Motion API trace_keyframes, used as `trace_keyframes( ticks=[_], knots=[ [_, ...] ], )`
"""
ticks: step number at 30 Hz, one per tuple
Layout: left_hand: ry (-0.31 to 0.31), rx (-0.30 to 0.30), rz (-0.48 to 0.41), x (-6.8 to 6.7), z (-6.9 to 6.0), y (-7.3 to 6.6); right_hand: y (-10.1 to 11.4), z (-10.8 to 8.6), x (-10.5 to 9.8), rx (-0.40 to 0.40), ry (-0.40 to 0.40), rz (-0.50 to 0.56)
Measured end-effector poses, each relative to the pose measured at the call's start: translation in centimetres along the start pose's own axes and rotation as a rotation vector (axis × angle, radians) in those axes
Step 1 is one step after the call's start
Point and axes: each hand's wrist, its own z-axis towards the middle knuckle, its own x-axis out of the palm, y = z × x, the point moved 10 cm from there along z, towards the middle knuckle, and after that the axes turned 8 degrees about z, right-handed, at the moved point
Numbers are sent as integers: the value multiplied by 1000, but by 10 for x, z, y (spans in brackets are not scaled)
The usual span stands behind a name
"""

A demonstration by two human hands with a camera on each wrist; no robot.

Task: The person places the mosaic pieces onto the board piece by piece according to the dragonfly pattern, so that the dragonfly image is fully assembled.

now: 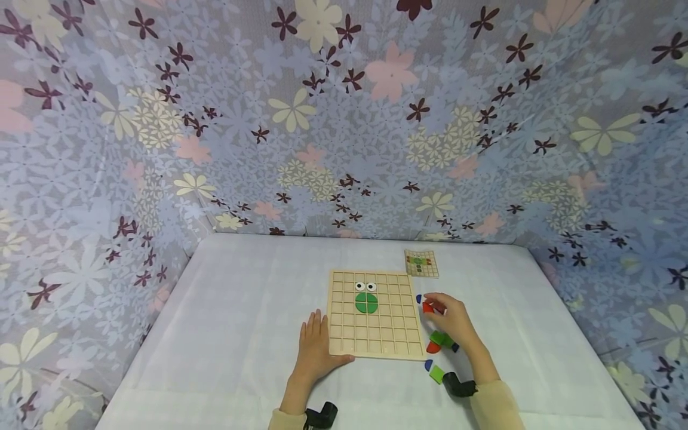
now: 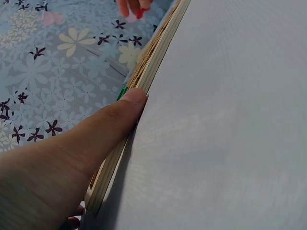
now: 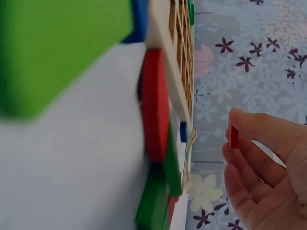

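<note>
A wooden grid board (image 1: 376, 334) lies on the white table, bearing two eye pieces (image 1: 365, 286) and a green circle of quarter pieces (image 1: 366, 303). My left hand (image 1: 314, 352) rests at its lower left corner, fingers along the left side and thumb (image 2: 115, 115) against the near edge. Right of the board, my right hand (image 1: 454, 319) pinches a red piece (image 3: 234, 136) between thumb and fingers, raised off the table in the right wrist view. Below that hand lie green pieces (image 1: 441, 338), a red piece (image 1: 433, 347), a blue piece (image 1: 428, 365) and a light green square (image 1: 436, 374).
A small pattern card (image 1: 421, 263) lies beyond the board's upper right corner. One blue piece (image 1: 418, 298) sits beside the board's right edge. Flowered cloth (image 1: 344, 119) hangs behind the table and at both sides.
</note>
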Motion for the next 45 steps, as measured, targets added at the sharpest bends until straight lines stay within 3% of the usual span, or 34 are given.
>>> trace_keyframes(
  ticks=[21,30,45],
  knots=[
    [9,-9,24,-2,-2,-2,35,33,44,-97,69,72],
    [12,-8,18,-2,-2,0,33,42,72,-49,118,109],
    [6,-4,26,-5,-2,-2,34,50,94,-36,168,92]
  ],
)
